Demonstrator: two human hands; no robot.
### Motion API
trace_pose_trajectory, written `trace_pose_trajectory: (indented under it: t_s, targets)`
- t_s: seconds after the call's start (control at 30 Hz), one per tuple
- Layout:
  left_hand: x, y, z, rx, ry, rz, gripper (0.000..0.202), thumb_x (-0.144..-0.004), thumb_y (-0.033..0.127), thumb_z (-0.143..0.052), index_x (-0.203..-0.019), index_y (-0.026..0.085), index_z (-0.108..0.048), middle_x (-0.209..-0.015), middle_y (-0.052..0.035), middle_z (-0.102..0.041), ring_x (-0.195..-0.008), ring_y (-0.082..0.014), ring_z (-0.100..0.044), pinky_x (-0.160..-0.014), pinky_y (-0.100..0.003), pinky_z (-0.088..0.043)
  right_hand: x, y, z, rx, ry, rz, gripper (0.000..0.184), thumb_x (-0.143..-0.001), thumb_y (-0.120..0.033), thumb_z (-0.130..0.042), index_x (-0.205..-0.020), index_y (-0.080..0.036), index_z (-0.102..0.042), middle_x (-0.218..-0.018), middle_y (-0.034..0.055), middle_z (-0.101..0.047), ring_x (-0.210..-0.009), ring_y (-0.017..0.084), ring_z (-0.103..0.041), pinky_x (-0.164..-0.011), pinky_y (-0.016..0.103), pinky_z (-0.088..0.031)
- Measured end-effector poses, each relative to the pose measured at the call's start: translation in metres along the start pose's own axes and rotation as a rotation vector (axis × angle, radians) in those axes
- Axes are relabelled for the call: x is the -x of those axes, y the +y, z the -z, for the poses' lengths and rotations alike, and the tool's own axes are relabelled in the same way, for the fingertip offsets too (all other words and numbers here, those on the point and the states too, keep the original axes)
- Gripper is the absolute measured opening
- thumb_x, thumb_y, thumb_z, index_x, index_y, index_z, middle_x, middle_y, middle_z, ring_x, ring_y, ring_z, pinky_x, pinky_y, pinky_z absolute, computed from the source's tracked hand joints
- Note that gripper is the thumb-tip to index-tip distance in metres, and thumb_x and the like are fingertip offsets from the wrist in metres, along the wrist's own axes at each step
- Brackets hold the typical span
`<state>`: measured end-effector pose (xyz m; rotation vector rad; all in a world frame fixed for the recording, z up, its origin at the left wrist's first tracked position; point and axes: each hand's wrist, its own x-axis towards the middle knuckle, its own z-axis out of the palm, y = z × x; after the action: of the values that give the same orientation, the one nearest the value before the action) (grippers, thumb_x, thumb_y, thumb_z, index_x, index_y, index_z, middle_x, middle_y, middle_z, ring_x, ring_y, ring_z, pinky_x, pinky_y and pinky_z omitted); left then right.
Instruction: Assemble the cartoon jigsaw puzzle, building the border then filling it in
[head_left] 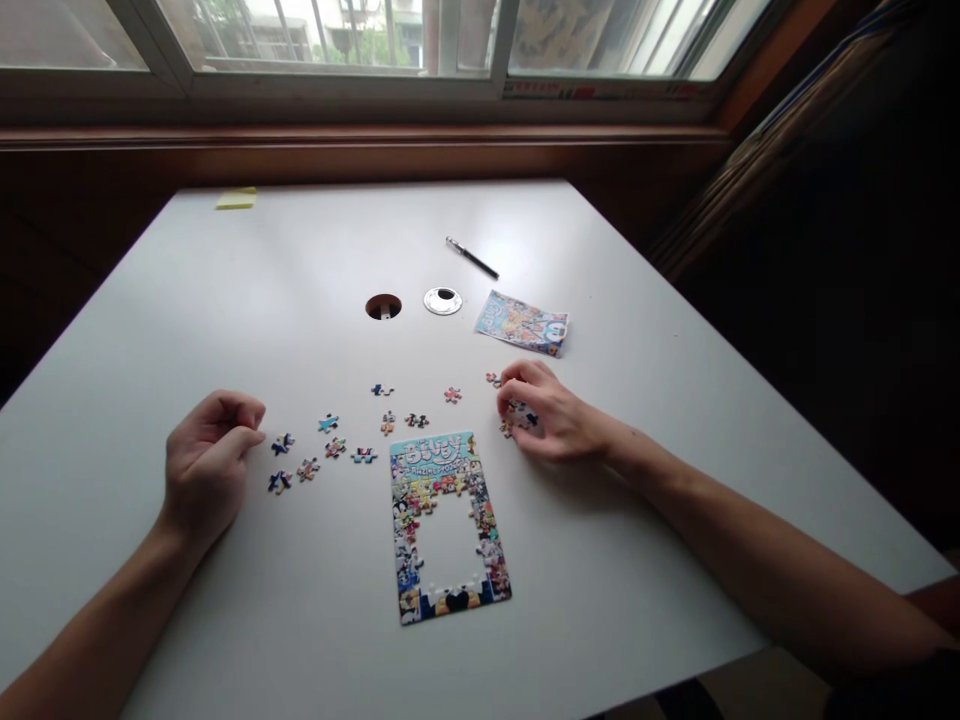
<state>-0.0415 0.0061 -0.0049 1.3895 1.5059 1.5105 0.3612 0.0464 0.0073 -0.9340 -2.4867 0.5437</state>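
Observation:
My left hand [214, 455] rests on its side on the table in a loose fist, and nothing shows between thumb and forefinger. Just right of it lie several loose jigsaw pieces [308, 469]. My right hand [551, 415] curves over a small cluster of jigsaw pieces [519, 416], thumb and fingers apart; its palm side is partly hidden. One more piece [492, 380] lies by its fingertips. Between the hands is a partly assembled jigsaw puzzle [435, 456], its border joined around a bare middle. Single pieces [452, 396] are scattered above it.
A crumpled picture sheet [523, 322] lies beyond my right hand, with a pen [472, 258] farther back. The white table [300, 330] has a round cable hole [383, 307] beside a metal cover [443, 301]. Yellow sticky notes [237, 198] lie at the far left, below the window.

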Motion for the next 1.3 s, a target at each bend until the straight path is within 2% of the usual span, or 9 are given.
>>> trace_pose_trajectory:
  t_s: [0.23, 0.37, 0.53, 0.7, 0.87, 1.0, 1.13, 1.23, 1.3]
  targets:
    - [-0.001, 0.0, -0.002, 0.022, 0.012, -0.012, 0.015, -0.059, 0.008, -0.059, -0.065, 0.017, -0.05, -0.065, 0.0016, -0.047, -0.065, -0.0131, -0.042, -0.06, -0.03, -0.027, 0.0, -0.004, -0.002, 0.028, 0.003, 0.012, 0.023, -0.075, -0.013, -0.063, -0.097, -0.023, -0.064, -0.112, 0.009, -0.051, -0.109, 0.028, -0.049, -0.103, 0.048, -0.04]
    - [-0.001, 0.0, -0.003, 0.045, 0.007, -0.036, 0.015, -0.058, 0.005, -0.059, -0.065, 0.016, -0.051, -0.065, 0.0013, -0.049, -0.065, -0.0122, -0.043, -0.062, -0.029, -0.028, 0.001, -0.003, -0.004, 0.06, -0.001, 0.037, 0.016, -0.076, -0.015, -0.064, -0.09, -0.022, -0.061, -0.111, 0.0097, -0.052, -0.113, 0.03, -0.049, -0.104, 0.049, -0.039]
    - [-0.001, 0.001, -0.004, 0.057, 0.003, -0.051, 0.015, -0.058, 0.004, -0.058, -0.065, 0.016, -0.051, -0.065, 0.0013, -0.048, -0.065, -0.0118, -0.043, -0.062, -0.029, -0.027, 0.001, -0.002, -0.005, 0.069, 0.007, 0.041, 0.026, -0.075, -0.018, -0.065, -0.099, -0.023, -0.058, -0.112, 0.0105, -0.054, -0.109, 0.03, -0.05, -0.101, 0.05, -0.04]
    - [-0.001, 0.002, -0.004, 0.064, 0.004, -0.047, 0.015, -0.058, 0.005, -0.057, -0.065, 0.016, -0.051, -0.065, 0.0013, -0.048, -0.064, -0.0119, -0.042, -0.061, -0.029, -0.027, 0.001, -0.003, -0.003, 0.063, -0.01, 0.03, 0.016, -0.075, -0.019, -0.066, -0.089, -0.022, -0.058, -0.109, 0.0101, -0.054, -0.107, 0.03, -0.05, -0.1, 0.049, -0.041]
    - [-0.001, 0.002, -0.004, 0.044, 0.002, -0.05, 0.015, -0.058, 0.007, -0.057, -0.065, 0.017, -0.05, -0.064, 0.0015, -0.047, -0.064, -0.0121, -0.042, -0.061, -0.03, -0.027, 0.0, -0.005, -0.001, 0.035, -0.011, 0.043, 0.019, -0.075, -0.018, -0.065, -0.092, -0.022, -0.06, -0.11, 0.01, -0.057, -0.112, 0.031, -0.051, -0.101, 0.05, -0.039]
    - [-0.001, 0.003, -0.004, 0.032, -0.003, -0.047, 0.014, -0.058, 0.008, -0.058, -0.065, 0.017, -0.05, -0.064, 0.0016, -0.047, -0.063, -0.012, -0.042, -0.06, -0.03, -0.026, 0.001, -0.007, -0.003, 0.032, 0.016, 0.077, 0.019, -0.074, -0.014, -0.065, -0.089, -0.022, -0.057, -0.096, 0.007, -0.063, -0.098, 0.027, -0.055, -0.095, 0.047, -0.042]
    - [-0.001, 0.003, -0.004, 0.039, -0.015, -0.058, 0.015, -0.059, 0.006, -0.058, -0.065, 0.017, -0.05, -0.064, 0.0017, -0.046, -0.063, -0.0119, -0.041, -0.06, -0.03, -0.026, 0.003, -0.012, -0.008, -0.107, 0.095, 0.026, 0.011, -0.081, -0.016, -0.063, -0.089, -0.023, -0.061, -0.081, 0.0029, -0.063, -0.077, 0.019, -0.057, -0.078, 0.039, -0.048]
    - [-0.001, 0.002, -0.004, 0.029, -0.014, -0.058, 0.015, -0.058, 0.007, -0.058, -0.065, 0.017, -0.05, -0.064, 0.0017, -0.046, -0.063, -0.0123, -0.041, -0.06, -0.03, -0.026, 0.004, -0.015, -0.013, -0.278, 0.171, -0.088, 0.004, -0.085, -0.025, -0.067, -0.089, -0.024, -0.065, -0.083, 0.0034, -0.067, -0.074, 0.018, -0.061, -0.07, 0.035, -0.051]
    - [-0.001, 0.002, -0.003, 0.018, -0.011, -0.047, 0.014, -0.058, 0.008, -0.058, -0.065, 0.018, -0.049, -0.064, 0.0017, -0.045, -0.063, -0.0126, -0.041, -0.06, -0.03, -0.027, 0.004, -0.016, -0.016, -0.393, 0.213, -0.126, 0.008, -0.084, -0.029, -0.071, -0.088, -0.023, -0.067, -0.083, 0.0039, -0.07, -0.075, 0.018, -0.065, -0.07, 0.036, -0.053]
